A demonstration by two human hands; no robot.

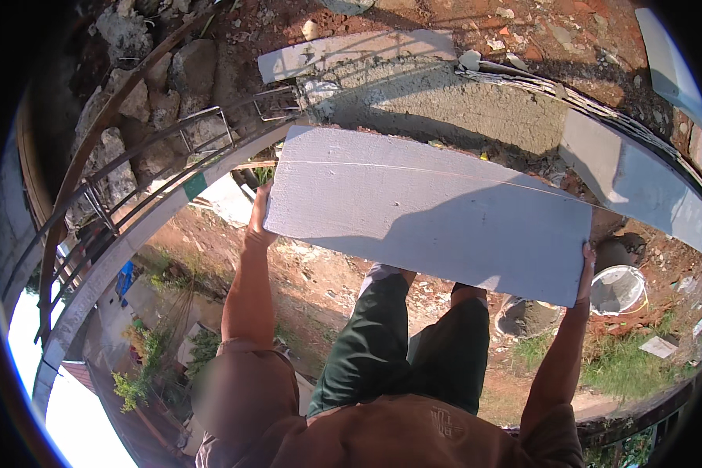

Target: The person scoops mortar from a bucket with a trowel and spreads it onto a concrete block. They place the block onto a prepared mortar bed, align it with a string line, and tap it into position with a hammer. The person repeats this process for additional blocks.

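Observation:
A long light grey concrete block point(413, 207) spans the space in front of my legs, its broad smooth face upward and partly shaded. My left hand point(260, 212) grips its left end, and my right hand point(587, 269) is closed around its right end; some fingers of each are hidden behind it. A thin taut string point(413, 169) crosses over the block's face near its far edge. Just beyond lies a wet grey mortar bed point(460, 105). Similar blocks border this bed, one pale block point(359, 54) at its far left and another block point(636, 168) at its right.
Steel rebar point(203, 131) runs along the left, beside large broken stones point(193, 69). At the right stand a white bucket point(618, 270) and a bucket of mortar point(529, 318). Thin stacked sheets point(577, 97) lie behind the right block. Another block point(675, 66) is at far right.

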